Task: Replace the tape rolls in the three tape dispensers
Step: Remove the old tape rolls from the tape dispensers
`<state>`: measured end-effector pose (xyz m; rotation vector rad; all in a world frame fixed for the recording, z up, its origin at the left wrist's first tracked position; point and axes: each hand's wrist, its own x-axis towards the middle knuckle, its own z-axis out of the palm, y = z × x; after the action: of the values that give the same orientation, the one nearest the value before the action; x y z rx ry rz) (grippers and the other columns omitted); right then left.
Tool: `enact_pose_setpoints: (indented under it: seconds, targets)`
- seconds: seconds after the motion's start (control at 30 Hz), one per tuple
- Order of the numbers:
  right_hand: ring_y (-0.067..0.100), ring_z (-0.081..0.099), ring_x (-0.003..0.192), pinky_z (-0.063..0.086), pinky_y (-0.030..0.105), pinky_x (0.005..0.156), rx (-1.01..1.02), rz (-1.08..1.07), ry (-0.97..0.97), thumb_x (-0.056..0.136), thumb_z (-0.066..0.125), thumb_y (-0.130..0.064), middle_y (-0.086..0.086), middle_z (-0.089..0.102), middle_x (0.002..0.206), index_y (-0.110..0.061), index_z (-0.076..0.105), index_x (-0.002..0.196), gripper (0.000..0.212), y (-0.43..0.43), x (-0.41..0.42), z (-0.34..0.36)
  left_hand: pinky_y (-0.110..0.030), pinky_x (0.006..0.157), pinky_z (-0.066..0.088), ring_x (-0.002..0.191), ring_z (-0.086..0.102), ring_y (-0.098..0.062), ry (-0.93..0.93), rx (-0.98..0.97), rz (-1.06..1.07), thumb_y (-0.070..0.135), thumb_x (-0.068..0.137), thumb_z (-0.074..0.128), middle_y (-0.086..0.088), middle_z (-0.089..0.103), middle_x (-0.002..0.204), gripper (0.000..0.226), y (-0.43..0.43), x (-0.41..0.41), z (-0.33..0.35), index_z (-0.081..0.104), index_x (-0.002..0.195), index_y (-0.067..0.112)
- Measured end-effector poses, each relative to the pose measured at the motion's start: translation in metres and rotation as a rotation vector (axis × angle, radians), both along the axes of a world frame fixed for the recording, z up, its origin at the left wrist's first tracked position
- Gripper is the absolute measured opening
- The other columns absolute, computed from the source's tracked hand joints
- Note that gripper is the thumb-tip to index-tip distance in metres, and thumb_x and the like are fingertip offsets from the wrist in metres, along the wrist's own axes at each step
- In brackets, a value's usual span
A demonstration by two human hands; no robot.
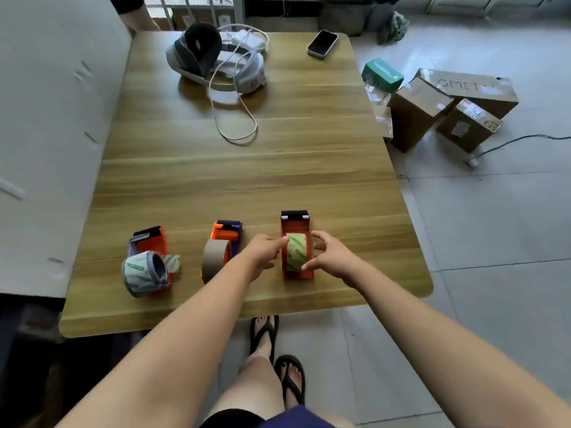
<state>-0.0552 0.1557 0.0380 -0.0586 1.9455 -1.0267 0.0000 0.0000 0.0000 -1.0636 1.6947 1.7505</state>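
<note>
Three tape dispensers stand in a row near the front edge of the wooden table (pixel 234 168). The left red dispenser (pixel 153 242) carries a clear printed roll (pixel 142 273) with a loose tape end. An orange and purple dispenser (pixel 227 234) in the middle holds a brown roll (pixel 214 261). In the right red dispenser (pixel 296 225) sits a green-printed clear roll (pixel 296 252). My left hand (pixel 262 253) touches that roll's left side with its fingertips. My right hand (pixel 332 256) curls around its right side, thumb at the lower front.
A grey headset (pixel 213 57) with a white cable (pixel 234 118) lies at the table's far end, a phone (pixel 322 43) beside it. Cardboard boxes (pixel 445 109) and a green box (pixel 382 74) sit on the floor to the right. A grey wall panel borders the left.
</note>
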Motion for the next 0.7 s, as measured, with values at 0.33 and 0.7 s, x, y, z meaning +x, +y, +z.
enact_pose_setpoints:
  seconds: [0.33, 0.7]
  targets:
    - [0.027, 0.053, 0.119, 0.050, 0.035, 0.087, -0.167, -0.294, -0.294, 0.071, 0.070, 0.012, 0.016, 0.042, 0.142, -0.019, 0.028, 0.145, 0.090, -0.012, -0.010, -0.042, -0.027, 0.074, 0.053, 0.085, 0.063, -0.021, 0.041, 0.522, 0.285, 0.010, 0.094, 0.046, -0.013, 0.067, 0.097, 0.019, 0.008, -0.006, -0.012, 0.062, 0.100, 0.003]
    - [0.030, 0.059, 0.113, 0.055, 0.039, 0.084, -0.326, -0.141, -0.476, 0.059, 0.080, -0.005, 0.016, 0.053, 0.128, -0.033, 0.047, 0.124, 0.077, 0.000, -0.048, -0.031, -0.032, 0.065, 0.057, 0.079, 0.070, -0.023, 0.147, 0.481, 0.224, 0.007, 0.088, 0.057, -0.015, 0.072, 0.090, 0.019, -0.003, -0.028, 0.020, 0.065, 0.102, -0.002]
